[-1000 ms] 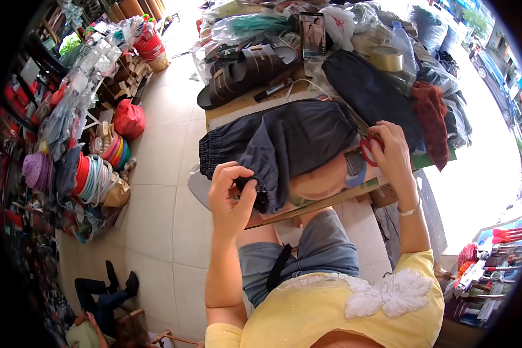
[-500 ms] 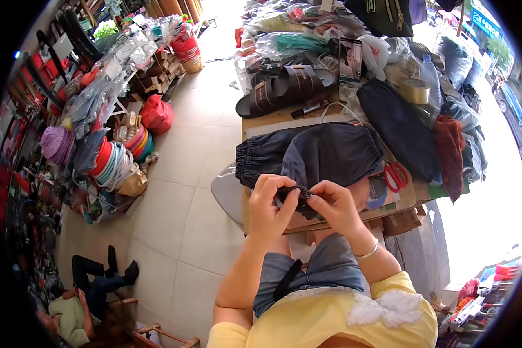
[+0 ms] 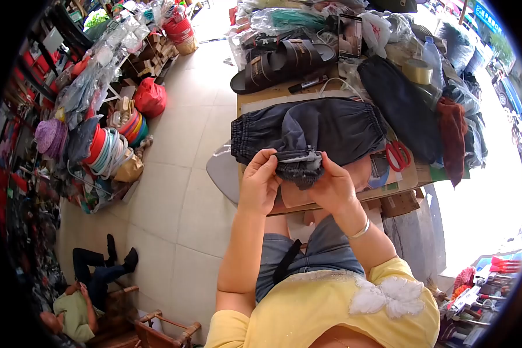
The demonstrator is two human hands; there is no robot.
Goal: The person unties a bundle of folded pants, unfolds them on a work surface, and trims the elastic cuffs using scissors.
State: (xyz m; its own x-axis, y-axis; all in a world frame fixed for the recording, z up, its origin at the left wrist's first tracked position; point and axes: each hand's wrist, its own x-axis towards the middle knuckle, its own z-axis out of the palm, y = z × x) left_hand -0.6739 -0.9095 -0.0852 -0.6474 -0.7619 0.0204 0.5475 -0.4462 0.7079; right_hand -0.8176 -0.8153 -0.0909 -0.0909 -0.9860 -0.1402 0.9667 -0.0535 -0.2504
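Note:
Both hands grip the gathered elastic end of a dark grey oversleeve, whose lining shows pale along the opening. My left hand pinches its left edge, thumb on top. At the right edge, my right hand has its thumb up and its other fingers beneath the cloth, partly hidden. The held cloth runs up onto another dark oversleeve with elastic ends, lying across the table; where one piece ends and the other begins is unclear. Red-handled scissors lie to the right of it.
Brown sandals, a black marker and a propped phone are at the back of the table. To the right are a navy cloth piece and a tape roll. A person sits at lower left.
My hands have moved apart and slightly up in view. The elastic end, bunched between my fingertips before, is now spread wider with its opening showing. The whole view has shifted slightly.

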